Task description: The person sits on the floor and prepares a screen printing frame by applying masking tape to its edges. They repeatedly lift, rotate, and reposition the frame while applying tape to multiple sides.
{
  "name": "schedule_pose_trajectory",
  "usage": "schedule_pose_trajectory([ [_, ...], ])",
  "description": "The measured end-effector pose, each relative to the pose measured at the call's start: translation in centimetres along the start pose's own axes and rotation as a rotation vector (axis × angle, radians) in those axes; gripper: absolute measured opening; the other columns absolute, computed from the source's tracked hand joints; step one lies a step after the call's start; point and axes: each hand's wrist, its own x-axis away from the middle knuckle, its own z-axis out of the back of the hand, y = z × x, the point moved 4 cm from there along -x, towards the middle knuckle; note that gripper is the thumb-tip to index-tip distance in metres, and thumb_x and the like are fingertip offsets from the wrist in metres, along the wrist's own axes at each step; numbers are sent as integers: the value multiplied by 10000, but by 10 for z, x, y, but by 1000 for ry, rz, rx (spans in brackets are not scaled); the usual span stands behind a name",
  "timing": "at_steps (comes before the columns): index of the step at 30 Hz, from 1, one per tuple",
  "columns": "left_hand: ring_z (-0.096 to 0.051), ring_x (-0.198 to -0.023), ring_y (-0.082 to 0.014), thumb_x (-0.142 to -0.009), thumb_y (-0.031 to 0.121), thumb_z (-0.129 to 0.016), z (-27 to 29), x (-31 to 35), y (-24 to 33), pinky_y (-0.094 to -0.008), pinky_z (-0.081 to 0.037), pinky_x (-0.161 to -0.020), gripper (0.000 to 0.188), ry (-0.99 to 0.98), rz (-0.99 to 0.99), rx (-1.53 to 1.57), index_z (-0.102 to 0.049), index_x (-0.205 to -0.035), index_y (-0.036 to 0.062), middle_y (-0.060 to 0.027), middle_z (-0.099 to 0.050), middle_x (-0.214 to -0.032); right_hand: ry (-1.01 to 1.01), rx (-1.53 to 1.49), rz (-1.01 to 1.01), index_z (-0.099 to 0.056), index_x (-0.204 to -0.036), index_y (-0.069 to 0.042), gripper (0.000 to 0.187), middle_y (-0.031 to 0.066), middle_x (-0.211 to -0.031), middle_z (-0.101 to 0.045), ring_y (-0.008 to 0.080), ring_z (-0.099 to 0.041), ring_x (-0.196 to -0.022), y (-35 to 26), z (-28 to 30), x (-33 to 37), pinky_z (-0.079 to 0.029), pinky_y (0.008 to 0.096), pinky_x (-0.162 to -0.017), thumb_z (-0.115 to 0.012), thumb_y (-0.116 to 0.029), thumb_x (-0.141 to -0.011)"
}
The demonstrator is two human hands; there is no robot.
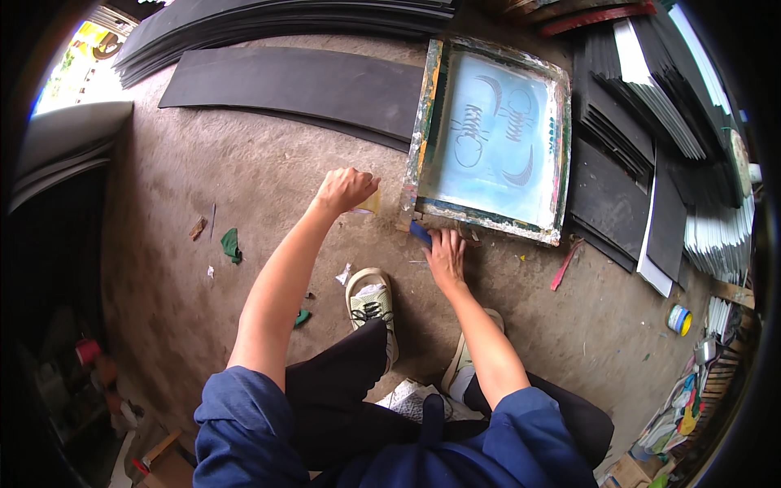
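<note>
Left grip (348,189) on one yellowish piece (370,202), one framed screen (495,140)

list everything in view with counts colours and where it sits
framed screen: 1, light blue, paint-stained frame, upper right of centre
flat sheets: at least 2, dark grey, floor left of the screen
sheet stack: 1, dark grey, top left
piled sheets: many, dark and white, right
round container: 1, blue and yellow, right
strip: 1, red, below the screen
green scraps: 2, green, floor left
clutter: uncountable, mixed, lower right
floor: 1, brown-grey, throughout
yellowish item: 1, translucent, centre
blue item: 1, dark blue, screen's near left corner
shoes: 2, pale, lower centre
left hand: 1, bare, apparently holding the yellowish item
right hand: 1, bare, at the blue item
</note>
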Motion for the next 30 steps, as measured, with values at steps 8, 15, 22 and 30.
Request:
schedule_pose_trajectory([
  [8, -621, -600, -306, -897, 350, -420, -6, -1, -2, -402, -505, -533, 373, 3, -12, -10, -610, -762, 58, -136, -607, -617, 8, -43, 29, -476, -1024, 3, 322, 163, -1019, -461, 331, -482, -969, 1, -3, 12, -414, 432, -781, -579, -144, -757],
  [15, -623, -612, -311, -895, 358, -422, -3, -5, 2, -404, -507, -541, 383, 10, -1, 32, -617, -760, 59, -141, -610, -627, 179, -520, -168, -388, -1038, 18, 322, 236, -875, -481, 395, -521, -770, -3, 8, 59, -419, 444, -674, -531, -170, -820],
  [22, -629, -595, -293, -873, 419, -437, -16, -5, -4, -389, -511, -559, 469, 95, 15, 19, -625, -620, 72, -140, -607, -595, -35, -522, -391, -397, -1118, 78, 372, 256, -664, -578, 424, -579, -644, -58, 62, -16, -433, 477, -538, -407, -238, -921],
  [30, -629, -599, -297, -874, 403, -441, -13, -5, -1, -399, -508, -551, 446, 79, 17, 46, -623, -647, 66, -137, -608, -598, -128, -311, -360, -412, -1081, 157, 412, 286, -684, -583, 416, -596, -664, -66, 78, -39, -487, 467, -590, -398, -212, -899],
])
